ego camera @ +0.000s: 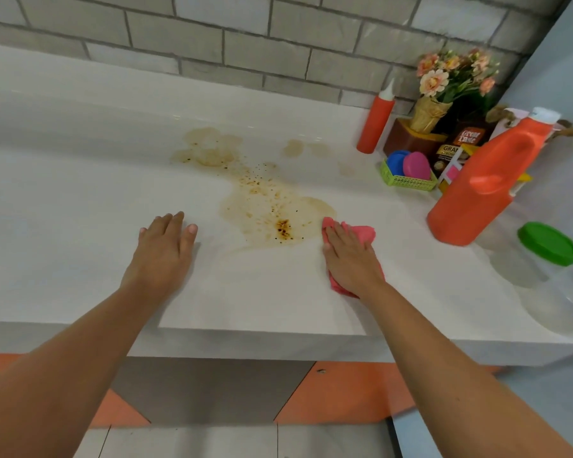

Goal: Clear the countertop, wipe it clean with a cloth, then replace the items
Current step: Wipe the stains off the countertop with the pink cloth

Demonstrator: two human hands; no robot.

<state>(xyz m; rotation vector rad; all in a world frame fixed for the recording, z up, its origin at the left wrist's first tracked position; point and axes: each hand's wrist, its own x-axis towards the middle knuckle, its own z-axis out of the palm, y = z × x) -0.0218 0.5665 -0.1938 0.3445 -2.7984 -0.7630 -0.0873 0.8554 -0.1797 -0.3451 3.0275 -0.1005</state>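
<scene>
1. Countertop, white, is running along a grey brick wall and filling most of the view.
2. Stain, brown with dark specks, is spreading over the counter's middle, from near the wall toward the front edge.
3. Jug, orange with a white cap, is standing at the right, in front of items clustered in the corner.
4. Left hand is resting flat on bare counter left of the stain, fingers straight, holding nothing.
5. Right hand is pressing down on the cloth with straight fingers, not curling round it.
6. Flowers, pink, are sitting in a paper-wrapped pot on a brown box by the wall.
7. Bottle, red with a white nozzle, is standing upright just left of that box.
8. Cloth, pink and crumpled, is lying under the right hand at the stain's right edge.
9. Jar, clear with a green lid, is sitting at far right, nearer the front than the jug.
10. Basket, green, is holding blue and pink lids just left of the jug.
</scene>
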